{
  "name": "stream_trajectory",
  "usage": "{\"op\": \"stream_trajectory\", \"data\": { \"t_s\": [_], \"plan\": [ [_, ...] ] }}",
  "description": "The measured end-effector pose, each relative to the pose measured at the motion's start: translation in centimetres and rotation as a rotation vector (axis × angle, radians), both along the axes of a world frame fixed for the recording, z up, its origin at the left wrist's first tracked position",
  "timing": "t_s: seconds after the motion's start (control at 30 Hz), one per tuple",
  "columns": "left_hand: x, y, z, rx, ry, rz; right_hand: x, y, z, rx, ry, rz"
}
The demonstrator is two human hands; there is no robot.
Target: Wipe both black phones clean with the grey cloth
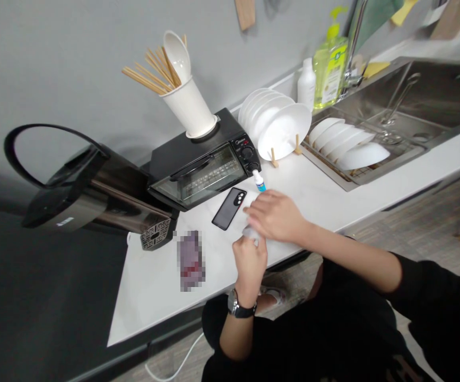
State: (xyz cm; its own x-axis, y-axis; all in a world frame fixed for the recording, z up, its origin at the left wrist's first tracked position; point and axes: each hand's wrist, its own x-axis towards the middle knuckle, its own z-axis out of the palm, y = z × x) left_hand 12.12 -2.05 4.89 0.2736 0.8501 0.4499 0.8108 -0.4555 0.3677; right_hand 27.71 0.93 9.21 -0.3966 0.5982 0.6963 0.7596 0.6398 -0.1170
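My left hand (pixel 250 260), with a watch on its wrist, is closed on a small greyish-white thing (pixel 250 232), perhaps a cloth or wipe; its kind is unclear. Over it, my right hand (pixel 276 216) curls its fingers onto the same piece, and the two hands meet above the counter's front part. Just beyond the right hand stands a small white bottle with a blue label (pixel 259 181). A dark phone case (pixel 230 209) with camera cut-outs lies left of the hands. Farther left, a phone (pixel 191 260) lies on the counter, its surface pixelated.
A black toaster oven (pixel 204 175) carries a white holder (pixel 192 109) with chopsticks and a spoon. Left stands a dark drink machine (pixel 102 196). Plates (pixel 281 130) stand in a rack beside the sink (pixel 444 111), which holds bowls (pixel 361 156). Behind is a green soap bottle (pixel 329 77).
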Motion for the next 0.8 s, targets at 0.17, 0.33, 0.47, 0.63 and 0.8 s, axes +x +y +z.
{"op": "stream_trajectory", "data": {
  "t_s": [0.17, 0.33, 0.47, 0.63, 0.8],
  "plan": [
    [-0.1, -0.2, 0.2, 0.015, -0.041, 0.041, -0.3, 0.0, 0.1, 0.016, -0.027, 0.073],
    [0.2, -0.3, -0.2, -0.018, -0.044, 0.041, -0.5, -0.3, -0.1, 0.016, 0.013, 0.031],
    [0.4, -0.3, -0.3, -0.016, -0.042, 0.012, 0.1, -0.4, -0.5, 0.046, 0.057, 0.033],
    [0.4, -0.3, -0.2, -0.022, -0.091, -0.023, 0.5, -0.7, -0.8, 0.074, 0.08, 0.091],
    [0.3, 0.0, -0.3, 0.004, -0.091, -0.007, 0.2, -0.5, -0.5, 0.047, 0.113, -0.01]
  ]
}}
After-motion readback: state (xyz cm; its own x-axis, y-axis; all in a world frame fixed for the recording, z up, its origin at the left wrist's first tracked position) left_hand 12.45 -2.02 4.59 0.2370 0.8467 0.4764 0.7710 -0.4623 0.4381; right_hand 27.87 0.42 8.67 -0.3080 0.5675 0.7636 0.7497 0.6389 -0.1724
